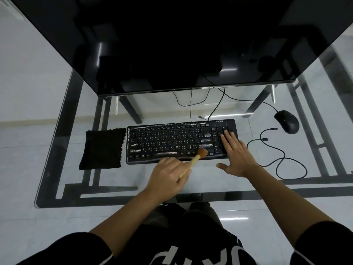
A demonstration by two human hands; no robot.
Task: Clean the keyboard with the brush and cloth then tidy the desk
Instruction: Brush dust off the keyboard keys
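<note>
Brushing step in hand. Left hand [168,175] fingers clenched on brush [193,161], bristles touching keyboard [181,142] bottom row, right of centre of frame. Right hand [236,152] flat, fingers released, pinning numpad end. Cloth [103,148] lies untouched on glass bench [57,131] just left of kbd. Next, prob: sweep remaining rows, then swap brush for cloth. Mouse [286,121], loose cable [280,157] at right left for tidy.

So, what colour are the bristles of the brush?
Orange-brown bristles on a pale handle, seen in the head view.
</note>
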